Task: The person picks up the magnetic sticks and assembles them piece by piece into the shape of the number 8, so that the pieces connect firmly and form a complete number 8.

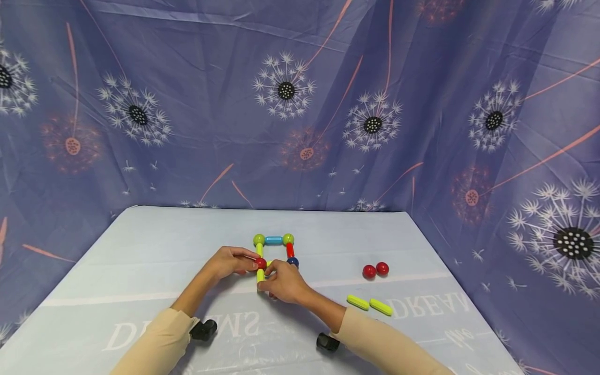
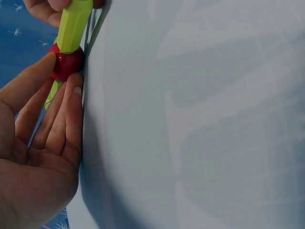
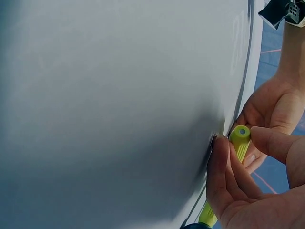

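While the left hand (image 1: 229, 261) pinches a red ball (image 1: 260, 263) between thumb and fingers, the right hand (image 1: 286, 283) grips a yellow-green rod (image 1: 260, 276) near its near end, far end right up against the ball. All this is about mid-table, and that ball's the near left corner of a little frame. Going far from it, I see a yellow-green bar (image 1: 259, 250), a green ball (image 1: 259, 239), then a light blue bar (image 1: 273, 240) to another green ball (image 1: 288, 239) on the right, and a red bar (image 1: 289, 250) back to a dark blue ball (image 1: 292, 262), partly behind the right hand. Further right, two loose red balls (image 1: 369, 271) sit side by side, with two loose yellow-green rods (image 1: 358, 302) nearer.
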Demonstrator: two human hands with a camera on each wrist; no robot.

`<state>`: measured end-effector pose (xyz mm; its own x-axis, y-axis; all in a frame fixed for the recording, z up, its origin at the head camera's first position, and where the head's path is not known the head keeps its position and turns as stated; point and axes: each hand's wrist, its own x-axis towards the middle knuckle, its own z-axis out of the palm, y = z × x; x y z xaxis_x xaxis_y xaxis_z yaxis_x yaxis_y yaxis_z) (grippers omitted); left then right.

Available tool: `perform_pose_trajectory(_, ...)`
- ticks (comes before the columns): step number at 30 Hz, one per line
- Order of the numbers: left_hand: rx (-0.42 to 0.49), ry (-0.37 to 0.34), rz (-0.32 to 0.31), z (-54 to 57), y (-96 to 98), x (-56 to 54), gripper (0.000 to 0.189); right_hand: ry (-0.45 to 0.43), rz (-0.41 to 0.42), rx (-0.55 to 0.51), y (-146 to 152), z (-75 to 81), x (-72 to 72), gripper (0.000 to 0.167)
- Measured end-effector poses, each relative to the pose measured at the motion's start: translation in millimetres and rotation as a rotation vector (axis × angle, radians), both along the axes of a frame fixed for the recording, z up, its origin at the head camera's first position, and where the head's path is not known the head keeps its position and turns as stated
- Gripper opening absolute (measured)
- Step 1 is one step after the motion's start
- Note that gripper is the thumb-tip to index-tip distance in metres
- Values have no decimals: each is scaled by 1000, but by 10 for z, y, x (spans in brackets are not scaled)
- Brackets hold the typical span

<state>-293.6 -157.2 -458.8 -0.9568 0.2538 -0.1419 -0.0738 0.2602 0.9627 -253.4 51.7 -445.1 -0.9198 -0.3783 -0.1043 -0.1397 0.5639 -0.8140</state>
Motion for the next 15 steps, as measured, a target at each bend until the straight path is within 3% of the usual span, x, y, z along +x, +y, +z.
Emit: perform_pose_trajectory(15, -6, 4, -2, 3, 8, -7, 37, 35, 2, -47, 364, 135, -38, 37)
